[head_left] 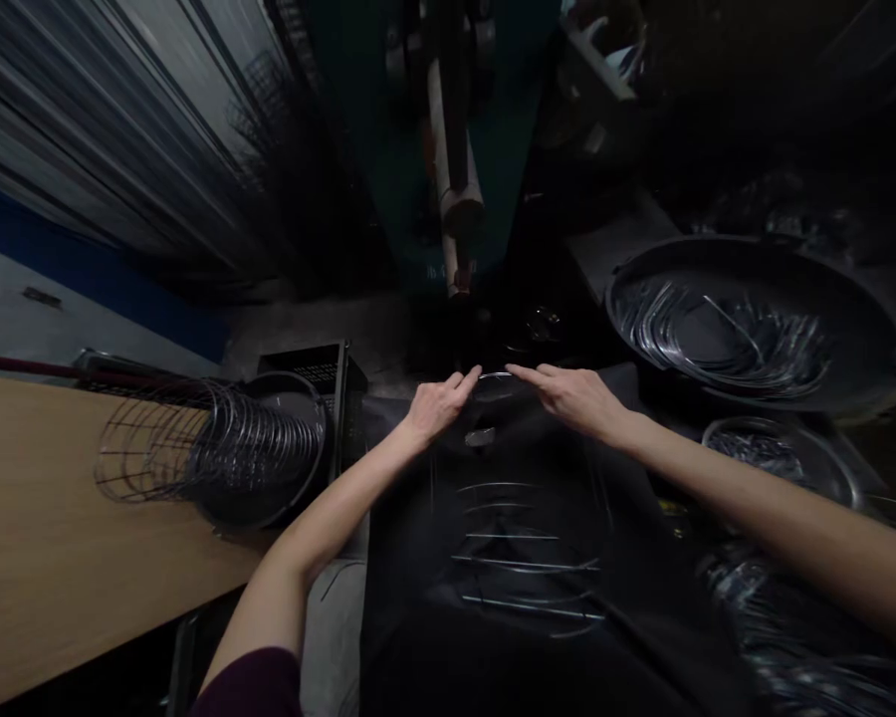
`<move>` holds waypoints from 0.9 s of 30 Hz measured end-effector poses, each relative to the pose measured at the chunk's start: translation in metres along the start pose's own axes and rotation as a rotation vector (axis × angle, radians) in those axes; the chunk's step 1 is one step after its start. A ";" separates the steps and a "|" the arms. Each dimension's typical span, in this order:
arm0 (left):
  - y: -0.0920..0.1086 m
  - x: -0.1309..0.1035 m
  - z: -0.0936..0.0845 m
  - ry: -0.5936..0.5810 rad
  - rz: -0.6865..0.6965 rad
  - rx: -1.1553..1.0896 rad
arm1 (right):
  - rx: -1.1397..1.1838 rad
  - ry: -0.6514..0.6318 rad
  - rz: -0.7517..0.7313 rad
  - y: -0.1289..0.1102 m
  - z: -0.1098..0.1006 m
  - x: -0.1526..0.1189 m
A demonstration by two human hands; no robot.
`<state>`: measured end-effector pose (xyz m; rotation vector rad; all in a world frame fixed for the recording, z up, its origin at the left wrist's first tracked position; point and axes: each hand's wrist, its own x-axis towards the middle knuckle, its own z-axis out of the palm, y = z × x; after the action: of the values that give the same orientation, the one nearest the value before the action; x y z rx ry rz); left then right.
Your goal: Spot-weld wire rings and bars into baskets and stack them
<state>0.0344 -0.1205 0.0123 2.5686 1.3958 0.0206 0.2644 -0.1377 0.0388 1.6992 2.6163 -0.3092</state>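
Observation:
Between my two hands a thin curved metal wire (497,375) spans the gap at the centre. My left hand (442,401) pinches its left end, fingers pressed together. On the right end, my right hand (563,390) closes its fingertips in the same way. Below them, several loose wire pieces (527,566) lie across the dark apron (418,637) over my lap. Just ahead stands a dark green machine with a pale cylindrical arm (459,199) pointing down towards my hands.
At the left, a coil of wire rings (254,438) leans over a black basin (310,393) beside a wooden board (60,538). At the right, a large dark pan (858,329) holds curved wires, with a smaller bowl (840,463) and wire bundles nearer me.

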 end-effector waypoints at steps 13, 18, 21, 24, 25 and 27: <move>-0.036 0.035 -0.065 0.161 -0.126 0.161 | -0.307 0.031 -0.081 -0.011 -0.050 0.074; -0.044 0.046 -0.087 0.146 -0.053 0.148 | -0.296 0.040 -0.066 -0.010 -0.057 0.091; -0.049 0.054 -0.096 0.127 -0.013 0.131 | -0.282 0.034 -0.039 -0.008 -0.060 0.097; -0.052 0.061 -0.103 0.129 0.006 0.108 | -0.285 0.046 -0.017 -0.004 -0.064 0.102; -0.052 0.063 -0.105 0.133 0.005 0.105 | -0.285 0.046 -0.014 -0.003 -0.066 0.104; -0.053 0.067 -0.106 0.142 -0.002 0.105 | -0.282 0.043 -0.012 -0.001 -0.068 0.107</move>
<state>0.0152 -0.0181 0.0994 2.6985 1.4859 0.1361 0.2260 -0.0305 0.0934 1.6132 2.5506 0.0939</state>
